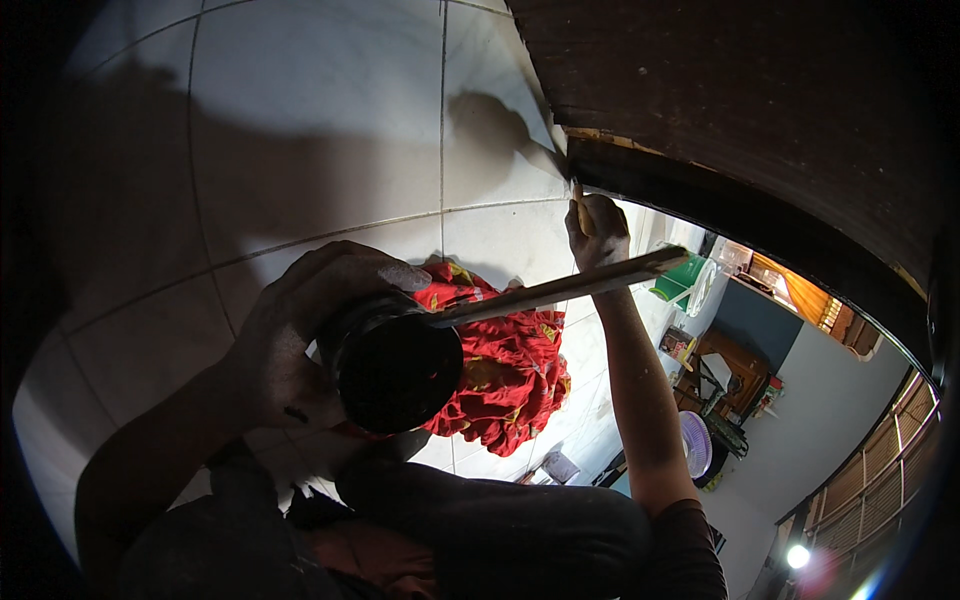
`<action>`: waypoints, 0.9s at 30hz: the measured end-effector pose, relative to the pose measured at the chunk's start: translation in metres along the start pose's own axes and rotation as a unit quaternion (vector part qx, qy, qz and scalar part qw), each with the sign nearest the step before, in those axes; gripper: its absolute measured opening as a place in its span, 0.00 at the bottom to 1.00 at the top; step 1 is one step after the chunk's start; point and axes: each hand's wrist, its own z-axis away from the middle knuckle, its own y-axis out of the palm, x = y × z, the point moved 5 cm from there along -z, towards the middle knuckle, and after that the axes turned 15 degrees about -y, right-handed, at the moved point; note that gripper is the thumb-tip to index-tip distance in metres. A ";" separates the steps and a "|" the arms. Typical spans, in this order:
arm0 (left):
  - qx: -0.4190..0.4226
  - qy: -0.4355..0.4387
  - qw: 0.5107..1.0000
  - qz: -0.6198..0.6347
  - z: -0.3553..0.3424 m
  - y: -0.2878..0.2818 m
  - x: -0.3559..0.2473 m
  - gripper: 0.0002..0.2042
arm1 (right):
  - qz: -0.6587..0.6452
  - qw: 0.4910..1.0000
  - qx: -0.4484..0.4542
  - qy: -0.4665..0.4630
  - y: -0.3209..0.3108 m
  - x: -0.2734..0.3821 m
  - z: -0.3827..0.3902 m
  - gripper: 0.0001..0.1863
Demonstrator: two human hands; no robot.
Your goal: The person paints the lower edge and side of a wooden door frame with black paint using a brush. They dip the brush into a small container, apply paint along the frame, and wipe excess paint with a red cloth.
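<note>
My left hand [295, 330] grips a dark, round can [398, 380] with black inside. A long, stained wooden stick [550, 286] rests at the can's rim and reaches rightward over my right wrist. My right hand [600, 230] holds a slim, light-handled brush [580, 200] up against the dark strip [700, 186] along the lower edge of a brown board [720, 80]; its tip is hard to make out. Below the can, a crumpled red patterned cloth [505, 390] lies on the pale tiles.
White tiled floor [320, 170] carries my shadow. My bent dark-clad leg [500, 540] is at the bottom. Toward the right, a room shows a green bucket [670, 275], a purple-rimmed fan [697, 445], wooden furniture [740, 375], an orange curtain [805, 295] and a bright lamp [798, 555].
</note>
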 end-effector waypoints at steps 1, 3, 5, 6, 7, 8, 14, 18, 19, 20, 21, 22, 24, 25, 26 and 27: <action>-0.002 -0.003 1.000 0.003 0.000 0.001 0.002 0.32 | 0.002 1.000 -0.001 -0.002 0.000 0.000 0.000 0.12; 0.001 -0.004 1.000 0.003 0.001 0.001 0.004 0.34 | 0.006 1.000 -0.003 -0.005 0.000 0.000 0.000 0.12; 0.010 0.001 1.000 -0.005 0.001 -0.001 0.005 0.36 | 0.034 0.999 -0.010 -0.024 -0.004 0.001 -0.003 0.12; 0.008 0.011 1.000 -0.021 0.001 -0.002 0.006 0.37 | 0.047 0.998 -0.014 -0.034 -0.006 0.004 -0.008 0.12; 0.005 0.021 0.999 -0.037 0.001 -0.003 0.006 0.38 | 0.064 0.997 -0.019 -0.045 -0.010 0.009 -0.011 0.12; 0.002 0.032 0.998 -0.053 0.001 -0.003 0.006 0.38 | 0.081 0.995 -0.025 -0.056 -0.015 0.014 -0.014 0.12; 0.021 0.010 1.000 0.008 -0.003 -0.001 0.000 0.32 | 0.067 0.996 -0.024 -0.062 -0.009 0.021 -0.014 0.12; 0.020 -0.046 0.997 0.052 -0.002 0.002 0.003 0.24 | 0.008 1.000 -0.014 -0.022 -0.009 0.015 -0.019 0.12; 0.015 -0.026 0.999 0.036 -0.002 0.002 -0.001 0.23 | -0.001 1.000 -0.021 -0.018 -0.009 0.014 -0.020 0.11; 0.012 -0.012 1.000 0.025 -0.003 0.002 -0.003 0.23 | -0.011 0.999 -0.028 -0.014 -0.008 0.014 -0.022 0.11; 0.009 0.002 1.000 0.016 -0.003 0.001 -0.004 0.22 | -0.009 1.000 -0.025 -0.015 -0.007 0.014 -0.022 0.11; 0.008 0.010 1.000 0.011 -0.003 0.002 -0.003 0.23 | -0.007 1.000 -0.023 -0.016 -0.005 0.014 -0.021 0.11; 0.011 0.021 1.000 0.006 -0.004 0.001 -0.004 0.25 | -0.005 1.000 -0.014 -0.014 -0.001 0.010 -0.017 0.11; 0.015 0.025 1.000 0.006 -0.004 0.000 -0.006 0.27 | -0.006 1.000 -0.007 -0.011 0.001 0.004 -0.012 0.11; 0.020 0.029 0.999 0.006 -0.005 0.000 -0.008 0.28 | -0.006 1.000 0.000 -0.007 0.003 0.000 -0.008 0.11; 0.020 0.020 1.000 0.008 -0.004 0.000 -0.005 0.30 | -0.009 1.000 -0.004 -0.014 0.002 0.002 -0.012 0.11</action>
